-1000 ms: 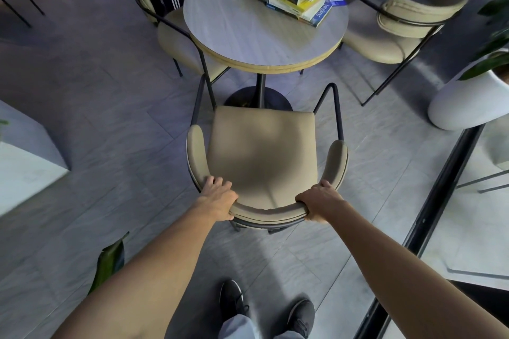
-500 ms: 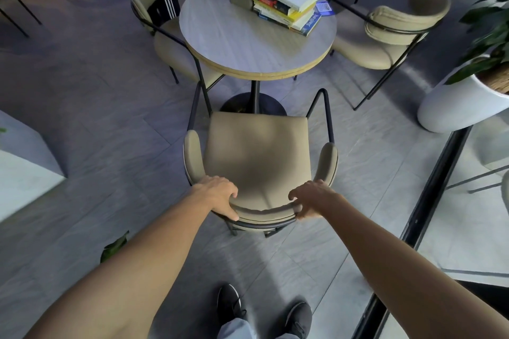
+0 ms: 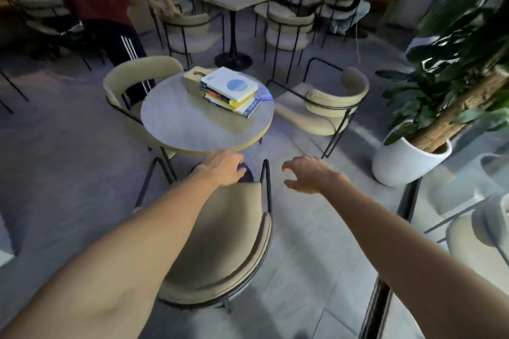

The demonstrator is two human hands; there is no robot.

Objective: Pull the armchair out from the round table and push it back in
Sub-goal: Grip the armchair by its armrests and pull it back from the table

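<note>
Hands off armchair [image 3: 220,242]: left hand [image 3: 223,168] open, right hand [image 3: 308,175] spread, gripping nothing; could stay stranded short of round table [image 3: 192,124].

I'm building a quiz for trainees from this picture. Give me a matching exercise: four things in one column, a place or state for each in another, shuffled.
Things:
1. stack of books
2. armchair
3. white pot
4. right hand

Places or states:
A. open, holding nothing
B. on the round table
C. on the floor, holding a plant
D. in front of the table, seat not under it

Pairs: 1-B, 2-D, 3-C, 4-A
</note>
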